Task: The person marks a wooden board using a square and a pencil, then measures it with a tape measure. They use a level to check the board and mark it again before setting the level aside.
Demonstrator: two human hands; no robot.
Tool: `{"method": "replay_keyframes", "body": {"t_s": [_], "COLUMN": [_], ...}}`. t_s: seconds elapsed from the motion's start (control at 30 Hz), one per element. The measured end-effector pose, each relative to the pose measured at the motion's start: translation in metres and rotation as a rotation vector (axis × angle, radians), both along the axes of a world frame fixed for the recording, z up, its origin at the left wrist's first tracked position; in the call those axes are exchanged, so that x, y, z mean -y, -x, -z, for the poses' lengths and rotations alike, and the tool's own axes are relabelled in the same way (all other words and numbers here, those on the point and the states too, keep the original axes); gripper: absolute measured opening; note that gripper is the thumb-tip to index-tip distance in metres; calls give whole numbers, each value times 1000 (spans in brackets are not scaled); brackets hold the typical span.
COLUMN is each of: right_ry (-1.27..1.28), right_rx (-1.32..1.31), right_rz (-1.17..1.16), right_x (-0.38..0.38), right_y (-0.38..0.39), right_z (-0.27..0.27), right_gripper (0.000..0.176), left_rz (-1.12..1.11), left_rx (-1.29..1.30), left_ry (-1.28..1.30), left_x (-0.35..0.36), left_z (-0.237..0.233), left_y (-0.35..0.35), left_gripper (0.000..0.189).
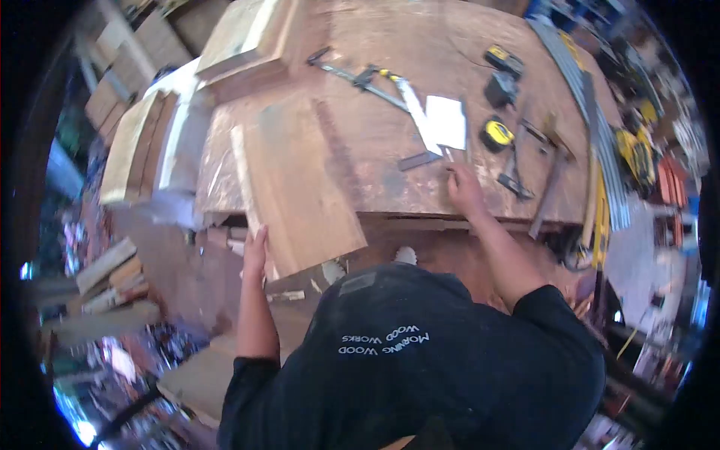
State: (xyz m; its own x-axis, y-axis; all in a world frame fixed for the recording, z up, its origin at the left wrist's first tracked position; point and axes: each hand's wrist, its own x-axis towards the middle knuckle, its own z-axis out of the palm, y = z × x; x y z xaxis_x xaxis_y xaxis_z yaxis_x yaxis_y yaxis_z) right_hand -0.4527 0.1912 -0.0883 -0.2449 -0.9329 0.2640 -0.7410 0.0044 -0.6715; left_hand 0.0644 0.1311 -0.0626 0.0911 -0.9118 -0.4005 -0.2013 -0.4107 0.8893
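Observation:
A wide wooden board lies flat on the workbench and juts out past its front edge. My left hand grips the board's left edge near the front corner, with thumb on top. At the front of the bench, my right hand has its fingers closed at a small thin item that I cannot make out. Just beyond those fingers are a try square with a dark stock and a white sheet of paper. A yellow tape measure sits to the right.
A bar clamp lies behind the square. A cordless tool, a hammer and another clamp lie on the right of the workbench. Thick timber blocks stand at the back left. Wood offcuts are on the floor.

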Motion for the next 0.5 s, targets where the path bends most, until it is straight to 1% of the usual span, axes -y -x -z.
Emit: {"method": "replay_keyframes", "body": {"t_s": [0.07, 0.1, 0.13, 0.2, 0.23, 0.27, 0.33, 0.37, 0.4, 0.43, 0.47, 0.5], "right_ry": [-41, 1, 18, -50, -45, -38, -105, -119, -117, -73, -32, -38], "right_rx": [-58, -215, -206, -301, -346, -344, -381, -385, -387, -397, -409, -413], "right_rz": [-75, -87, -138, -165, -169, -193, -157, -154, -155, -152, -146, -138], "right_x": [24, 33, 42, 57, 63, 66, 65, 63, 62, 60, 60, 59], "right_y": [-3, -9, -12, -14, -16, -19, -23, -25, -25, -25, -26, -26], "right_z": [2, -1, -2, -1, 2, 2, 4, 5, 8, 12, 14, 17], "right_gripper": [32, 39, 39, 46, 51, 51, 52, 51, 51, 49, 46, 46], "left_rz": [-74, -62, -43, -81, -77, -102, -61, -39, -41, -26, -7, 1], "left_rx": [82, 198, 312, 346, 357, 362, 408, 388, 386, 366, 342, 335], "left_ry": [16, 56, 92, 118, 145, 143, 209, 184, 185, 325, 464, 462], "left_x": [-3, -2, -2, -6, -6, -6, -6, -7, -2, 3, 9, 15], "left_z": [2, 8, 13, 17, 22, 18, 14, -2, 6, 19, 22, 25], "left_y": [2, -1, -3, -1, -4, -3, 1, 8, 4, -2, -4, -9], "left_gripper": [46, 45, 45, 44, 45, 45, 46, 45, 45, 45, 46, 46]}}
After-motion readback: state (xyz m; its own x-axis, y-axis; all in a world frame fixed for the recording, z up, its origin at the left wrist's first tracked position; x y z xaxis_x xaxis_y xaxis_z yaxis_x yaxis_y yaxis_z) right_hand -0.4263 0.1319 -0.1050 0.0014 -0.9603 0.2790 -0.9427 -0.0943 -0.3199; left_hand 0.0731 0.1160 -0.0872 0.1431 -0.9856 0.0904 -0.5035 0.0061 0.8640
